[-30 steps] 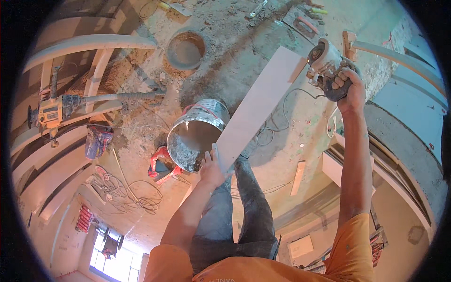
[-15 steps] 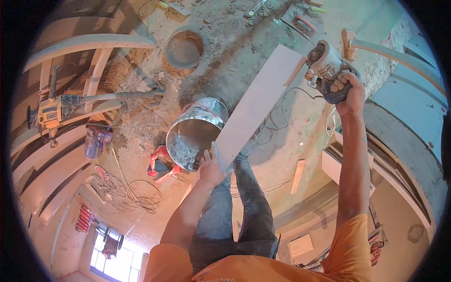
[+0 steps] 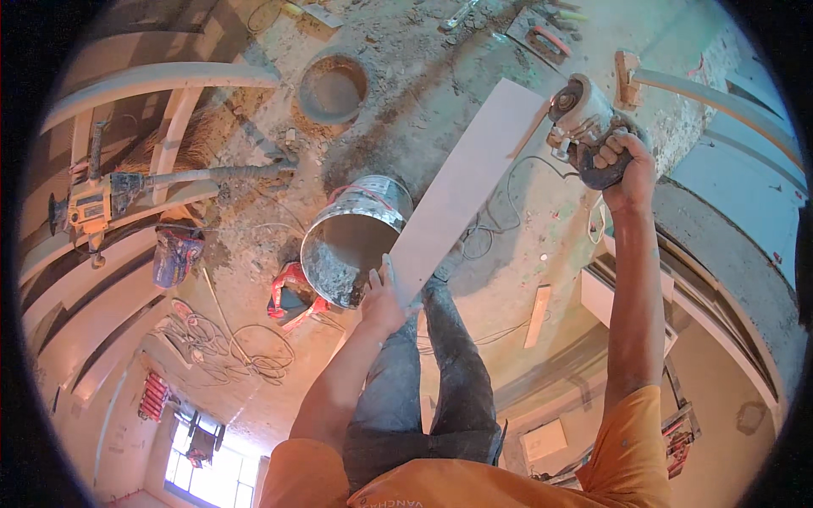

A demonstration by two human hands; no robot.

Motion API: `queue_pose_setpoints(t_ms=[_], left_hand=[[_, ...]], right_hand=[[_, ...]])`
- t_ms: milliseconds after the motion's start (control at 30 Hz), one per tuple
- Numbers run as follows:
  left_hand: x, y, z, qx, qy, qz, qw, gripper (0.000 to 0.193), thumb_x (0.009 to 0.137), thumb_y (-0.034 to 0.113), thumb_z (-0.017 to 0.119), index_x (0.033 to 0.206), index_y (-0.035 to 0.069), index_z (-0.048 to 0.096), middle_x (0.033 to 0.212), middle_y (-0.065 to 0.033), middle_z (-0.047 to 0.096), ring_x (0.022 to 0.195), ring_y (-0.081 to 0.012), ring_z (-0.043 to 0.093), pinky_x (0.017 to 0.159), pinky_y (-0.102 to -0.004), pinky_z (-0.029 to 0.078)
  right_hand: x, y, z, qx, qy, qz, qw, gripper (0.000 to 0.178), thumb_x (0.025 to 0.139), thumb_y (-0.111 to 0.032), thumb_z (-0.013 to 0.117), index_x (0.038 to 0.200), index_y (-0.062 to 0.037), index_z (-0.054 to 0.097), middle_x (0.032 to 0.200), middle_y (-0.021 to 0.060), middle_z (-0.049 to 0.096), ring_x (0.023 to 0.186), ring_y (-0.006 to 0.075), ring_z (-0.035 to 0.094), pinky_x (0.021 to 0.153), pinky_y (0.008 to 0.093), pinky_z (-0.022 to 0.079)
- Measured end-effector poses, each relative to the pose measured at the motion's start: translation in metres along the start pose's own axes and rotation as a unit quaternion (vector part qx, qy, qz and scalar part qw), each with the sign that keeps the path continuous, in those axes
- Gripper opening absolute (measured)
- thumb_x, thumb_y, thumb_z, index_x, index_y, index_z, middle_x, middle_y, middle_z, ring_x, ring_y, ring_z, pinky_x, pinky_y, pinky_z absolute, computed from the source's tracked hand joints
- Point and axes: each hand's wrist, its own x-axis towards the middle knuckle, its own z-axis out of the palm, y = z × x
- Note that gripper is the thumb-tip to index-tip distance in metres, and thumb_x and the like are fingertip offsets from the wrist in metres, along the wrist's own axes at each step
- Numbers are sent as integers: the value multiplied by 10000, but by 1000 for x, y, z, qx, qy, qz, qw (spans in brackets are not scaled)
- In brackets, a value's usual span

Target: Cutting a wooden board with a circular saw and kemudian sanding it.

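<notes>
My left hand [image 3: 383, 303] is closed on the near end of a long pale tile strip [image 3: 464, 188], which slants away to the upper right. In my right hand [image 3: 623, 172] is an angle grinder [image 3: 584, 117], its handle wrapped by my fingers. The grinder's head is at the right edge of the strip's far end; whether they touch I cannot tell. Just left of the strip, a mortar-smeared bucket [image 3: 351, 254] stands tilted toward me in the view, a grey mass inside it.
A round basin [image 3: 333, 89] sits on the dusty floor, with a trowel [image 3: 549, 42] farther right. At left are a yellow demolition hammer [image 3: 91, 203], a red bag [image 3: 292, 292] and coiled cables [image 3: 246, 356]. A wooden-handled hammer [image 3: 628, 80] lies beyond the grinder.
The grinder and my right hand have shifted very slightly toward me. The strip's far end has moved a touch left; my left hand keeps its hold.
</notes>
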Motion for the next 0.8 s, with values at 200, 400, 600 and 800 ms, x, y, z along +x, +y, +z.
queue_pose_setpoints(t_ms=[200,400,600,800], left_hand=[[0,0,0,-3,-3,0,1000,1462,689,451,956,1663,99,-76,1621,-358,248,1458,-514,383,1165,-549,412],[1,-1,-1,4,-12,-13,1000,1458,689,450,956,1664,98,-69,1622,-368,238,1461,-519,379,1169,-549,409],[0,2,-1,-7,-17,-9,1000,1457,692,449,954,1663,92,-71,1614,-381,240,1457,-527,381,1161,-553,418],[1,-1,0,0,-7,-1,1000,1450,701,458,946,1665,103,-77,1614,-379,245,1450,-531,389,1148,-551,434]], right_hand=[[-1,-2,5,-3,-7,0,1000,113,949,-55,562,1061,-55,571,729,-21,451,593,107,431,538,272,409],[-7,1,7,0,2,13,1000,111,941,-44,563,1051,-56,566,734,-21,452,589,106,422,537,274,400],[-6,2,9,0,10,20,1000,97,932,-32,564,1026,-56,564,737,-22,452,592,107,425,546,281,406],[-6,4,13,-6,14,9,1000,59,930,-30,562,981,-60,561,734,-23,452,593,108,428,552,285,408]])
